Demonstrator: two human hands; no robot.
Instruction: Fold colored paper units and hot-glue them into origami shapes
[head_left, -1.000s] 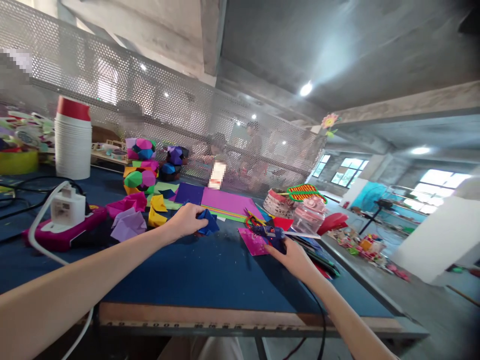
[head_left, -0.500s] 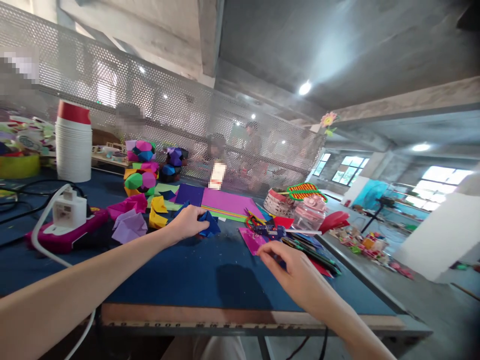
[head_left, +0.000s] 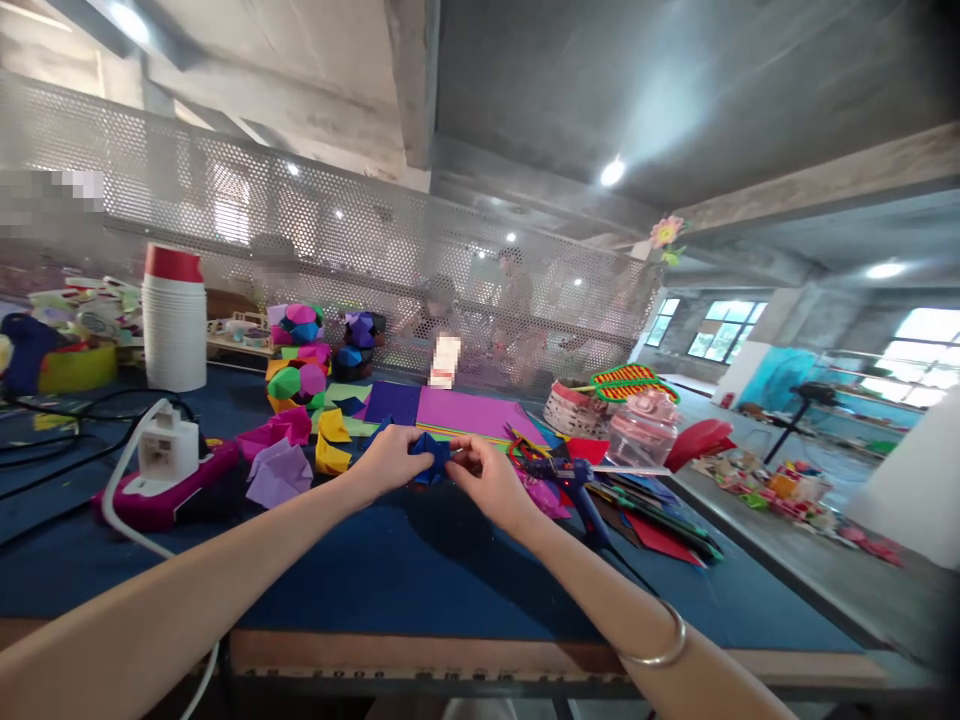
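A dark blue folded paper piece (head_left: 433,458) is held just above the blue table mat, between my two hands. My left hand (head_left: 394,460) grips it from the left, thumb in front. At its right edge the fingertips of my right hand (head_left: 487,475) are pinched together on the paper. Right of my right hand lies a blue glue gun (head_left: 574,475), resting over a magenta sheet (head_left: 546,497). Yellow folded paper (head_left: 331,440), lilac folded paper (head_left: 279,474) and magenta folded paper (head_left: 277,432) sit left of my left hand.
Purple paper sheets (head_left: 476,412) lie behind my hands. Left are a power strip (head_left: 180,490) with a white plug, stacked paper cups (head_left: 175,330) and colourful paper balls (head_left: 296,380). A clear pink-lidded jar (head_left: 641,432) and pens (head_left: 660,520) are at right. A perforated screen (head_left: 375,240) stands behind.
My right hand has moved left from the magenta sheet to the blue folded paper. Both hands now meet on it. The view has shifted slightly.
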